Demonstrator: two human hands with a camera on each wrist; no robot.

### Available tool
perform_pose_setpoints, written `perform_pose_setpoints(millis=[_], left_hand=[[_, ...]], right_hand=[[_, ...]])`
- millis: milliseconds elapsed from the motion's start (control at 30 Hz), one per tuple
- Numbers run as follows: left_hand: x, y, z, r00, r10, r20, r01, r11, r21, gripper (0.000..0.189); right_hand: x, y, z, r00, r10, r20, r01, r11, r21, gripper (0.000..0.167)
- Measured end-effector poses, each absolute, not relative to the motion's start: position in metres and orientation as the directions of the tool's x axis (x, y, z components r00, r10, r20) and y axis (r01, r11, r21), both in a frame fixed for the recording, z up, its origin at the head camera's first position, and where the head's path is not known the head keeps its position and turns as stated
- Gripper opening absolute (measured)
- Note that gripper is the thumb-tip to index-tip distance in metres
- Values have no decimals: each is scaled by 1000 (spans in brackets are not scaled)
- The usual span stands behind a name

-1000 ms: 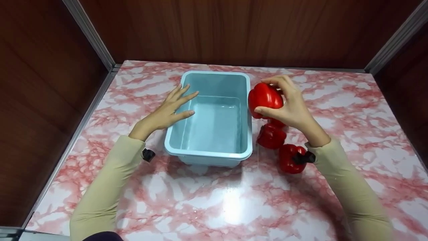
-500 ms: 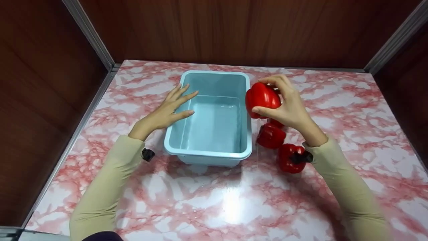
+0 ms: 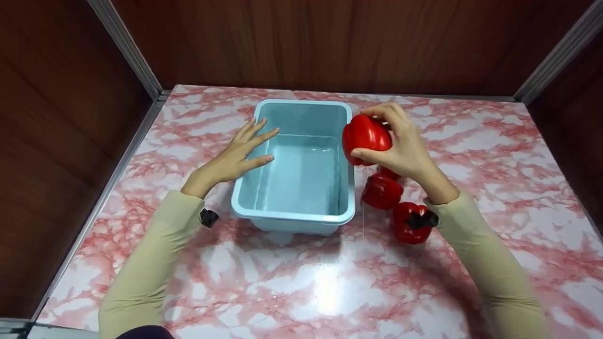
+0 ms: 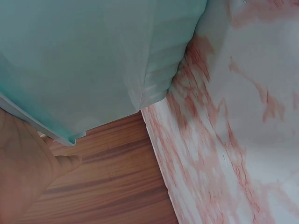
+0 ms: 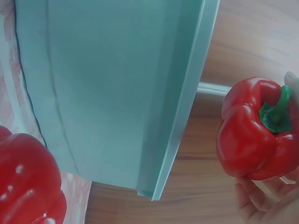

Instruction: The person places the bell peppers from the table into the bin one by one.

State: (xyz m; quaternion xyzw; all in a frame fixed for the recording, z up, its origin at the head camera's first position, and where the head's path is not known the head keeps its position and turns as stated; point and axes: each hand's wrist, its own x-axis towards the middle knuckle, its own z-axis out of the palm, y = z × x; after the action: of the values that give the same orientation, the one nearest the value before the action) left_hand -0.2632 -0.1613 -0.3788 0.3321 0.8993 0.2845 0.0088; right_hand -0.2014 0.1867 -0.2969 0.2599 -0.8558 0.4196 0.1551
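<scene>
My right hand (image 3: 400, 146) grips a red bell pepper (image 3: 366, 139) between thumb and fingers, held up at the right rim of a light blue plastic bin (image 3: 294, 218). In the right wrist view the held pepper (image 5: 256, 128) shows its green stem, with the bin's side wall (image 5: 103, 93) beside it. My left hand (image 3: 235, 153) lies with spread, straight fingers over the bin's left rim. The left wrist view shows part of that hand (image 4: 28, 168) against the bin wall (image 4: 93, 60). The bin holds nothing.
On the marbled pink-and-white table (image 3: 292, 278), more red bell peppers stand right of the bin: one in the middle (image 3: 382, 190), one nearer pepper (image 3: 409, 223), and one partly hidden pepper (image 3: 390, 173) under my right hand. Wood-grain panels (image 3: 311, 47) enclose the table.
My right hand has shifted slightly left with the bell pepper, which now overlaps the bin's right rim in the head view. My left hand has stayed put.
</scene>
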Motion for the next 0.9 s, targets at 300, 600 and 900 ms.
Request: perform_pose_setpoints(millis=[300,600,900], left_hand=[[-265,-161,-381,-784,595,176,587,619,522,60],[-264,-163,-382,-776,601,192,596,599,535,61],[-265,-162,-381,-771,609,186,602,600,528,62]], right_hand=[[-201,182,-297,-812,-330,482,-583,494,-645,61],[-210,181,-304,-807,-340,483,-590,489,-642,61],[-227,188,-324,-798,-341,497,-602,481,-637,63]])
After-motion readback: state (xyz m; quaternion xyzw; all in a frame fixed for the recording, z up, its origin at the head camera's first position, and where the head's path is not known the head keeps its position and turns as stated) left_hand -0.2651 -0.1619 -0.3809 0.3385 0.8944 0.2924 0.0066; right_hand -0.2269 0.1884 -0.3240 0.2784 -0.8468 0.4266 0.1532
